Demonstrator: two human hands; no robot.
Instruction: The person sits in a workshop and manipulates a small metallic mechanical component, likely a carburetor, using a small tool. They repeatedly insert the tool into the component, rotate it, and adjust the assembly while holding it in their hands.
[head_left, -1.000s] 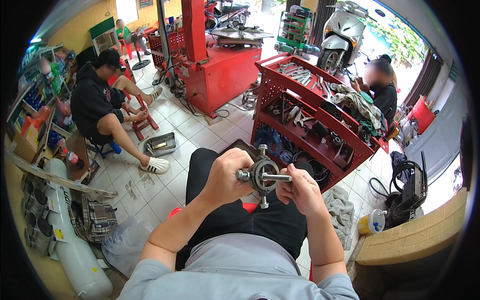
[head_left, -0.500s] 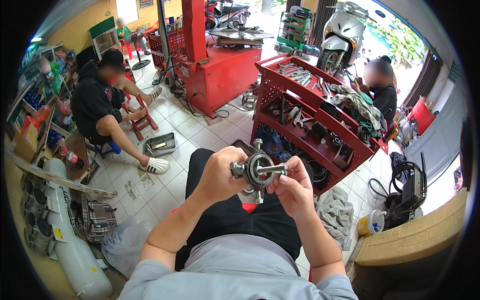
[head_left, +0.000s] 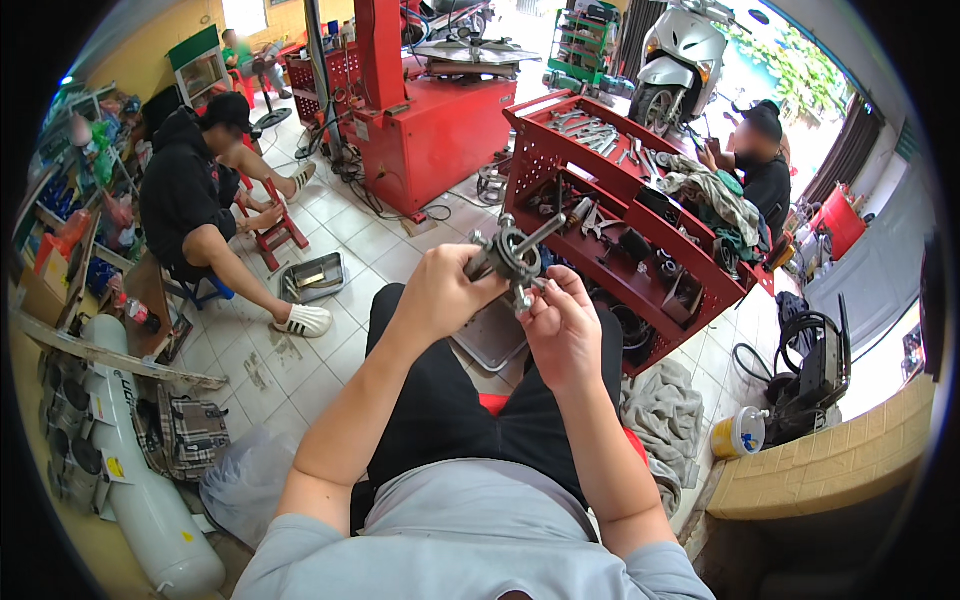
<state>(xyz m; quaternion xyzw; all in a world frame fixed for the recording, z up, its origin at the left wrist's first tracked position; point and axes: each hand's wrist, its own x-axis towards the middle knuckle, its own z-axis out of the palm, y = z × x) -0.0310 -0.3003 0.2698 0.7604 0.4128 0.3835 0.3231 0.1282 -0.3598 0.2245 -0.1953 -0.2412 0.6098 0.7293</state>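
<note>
Ring tool [head_left: 503,258] held up between two hands

The left hand [head_left: 443,292] is closed around one side of the ring tool. The right hand [head_left: 562,315] has its thumb and fingertips pinched at the lower bolt [head_left: 522,297]. The long bolt [head_left: 543,233] sticks out of the ring tool and points up to the right, and its end appears in front of the red trolley [head_left: 513,160]. Lower in the view, a metal tray [head_left: 490,345] lies on the floor [head_left: 345,215]. A grey cloth [head_left: 663,415] lies at the right, near the trolley. At the left, another person [head_left: 180,180] sits on a blue stool [head_left: 212,291].
</note>
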